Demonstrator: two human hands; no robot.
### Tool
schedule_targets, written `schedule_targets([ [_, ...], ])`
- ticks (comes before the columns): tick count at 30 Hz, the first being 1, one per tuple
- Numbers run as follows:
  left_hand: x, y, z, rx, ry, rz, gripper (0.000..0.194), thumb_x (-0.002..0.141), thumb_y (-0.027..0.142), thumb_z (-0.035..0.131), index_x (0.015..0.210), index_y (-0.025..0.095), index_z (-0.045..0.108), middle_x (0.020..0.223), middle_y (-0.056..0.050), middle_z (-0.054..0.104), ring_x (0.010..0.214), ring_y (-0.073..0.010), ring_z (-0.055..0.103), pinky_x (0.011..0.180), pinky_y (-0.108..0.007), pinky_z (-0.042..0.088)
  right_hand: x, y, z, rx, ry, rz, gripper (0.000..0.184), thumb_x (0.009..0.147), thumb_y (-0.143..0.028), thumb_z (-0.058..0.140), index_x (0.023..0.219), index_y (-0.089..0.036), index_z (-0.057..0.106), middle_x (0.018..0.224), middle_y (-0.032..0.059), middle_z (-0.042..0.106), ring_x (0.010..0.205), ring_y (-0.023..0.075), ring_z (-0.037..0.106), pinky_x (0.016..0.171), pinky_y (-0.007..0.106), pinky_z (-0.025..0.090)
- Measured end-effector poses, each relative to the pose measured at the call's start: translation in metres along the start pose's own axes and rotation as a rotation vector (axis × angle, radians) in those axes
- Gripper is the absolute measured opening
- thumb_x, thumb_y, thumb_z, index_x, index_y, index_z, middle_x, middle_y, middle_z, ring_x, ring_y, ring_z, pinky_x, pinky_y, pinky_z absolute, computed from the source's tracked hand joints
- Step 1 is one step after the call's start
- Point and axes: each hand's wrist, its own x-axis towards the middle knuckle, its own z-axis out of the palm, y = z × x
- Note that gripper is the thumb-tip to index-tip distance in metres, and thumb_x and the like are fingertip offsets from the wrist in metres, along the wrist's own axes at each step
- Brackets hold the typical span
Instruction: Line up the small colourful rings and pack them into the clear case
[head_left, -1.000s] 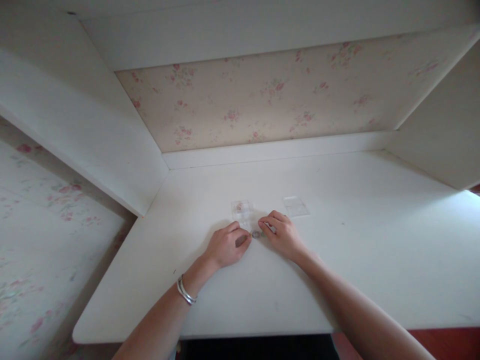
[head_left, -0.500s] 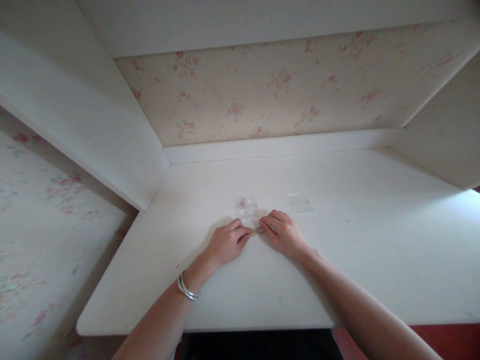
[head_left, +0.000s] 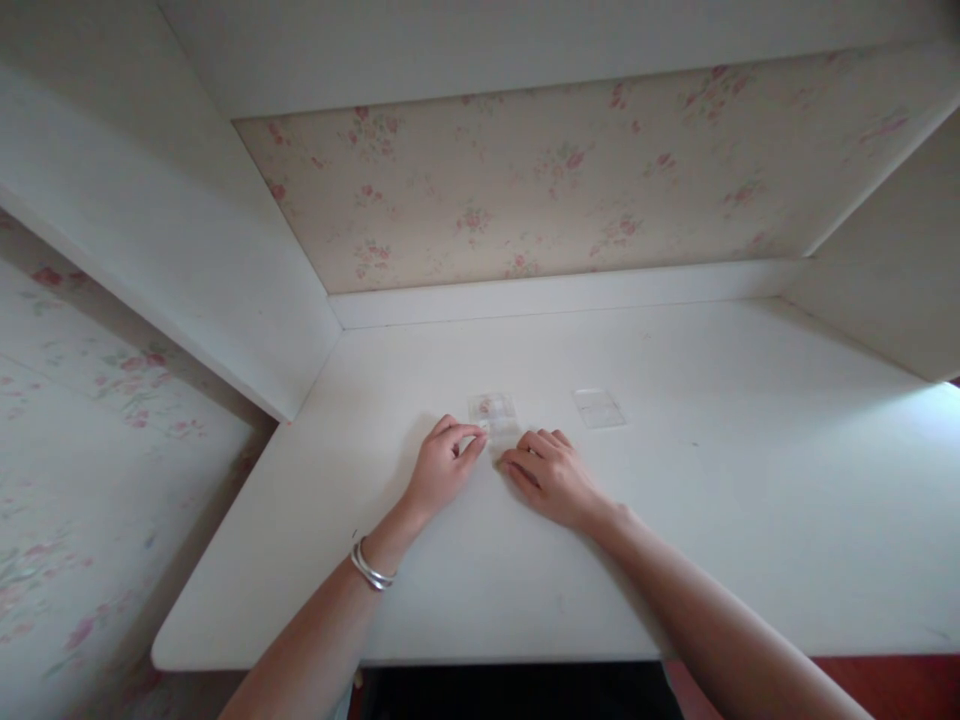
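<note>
My left hand (head_left: 444,462), a silver bangle on its wrist, is closed in a pinch at the near left corner of a clear plastic compartment box (head_left: 504,424). Whatever sits between those fingertips is too small to make out. Small reddish pieces (head_left: 487,406) show in the box's far left part. My right hand (head_left: 551,472) rests low on the desk just right of the box's near end, with its fingers curled together. A tiny yellowish thing (head_left: 498,462) shows at its fingertips; its kind is unclear.
A clear flat plastic lid (head_left: 599,407) lies on the white desk (head_left: 735,500) to the right of the box. A white side panel (head_left: 247,300) stands at the left, and a low white ledge (head_left: 570,292) runs along the back below floral wallpaper.
My left hand has moved up and away from my right fingertips to the box's edge. My right hand has shifted slightly left and nearer, its fingers lower on the desk.
</note>
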Motion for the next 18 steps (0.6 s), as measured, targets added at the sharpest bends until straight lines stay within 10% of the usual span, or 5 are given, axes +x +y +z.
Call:
schedule_targets([
  [18,0.001,-0.006,-0.006,0.095,0.072,-0.001,0.022,0.09,0.03,0.047,0.099,0.019,0.064,0.087,-0.002,0.058,0.063,-0.0099,0.05,0.066,-0.023,0.044,0.0,-0.005,0.002,-0.057,-0.006,-0.079,0.022,0.091,-0.023,0.045,0.09,-0.021,0.067,0.08,0.004,0.057,0.076,0.0141,0.047,0.074,0.029,0.029],
])
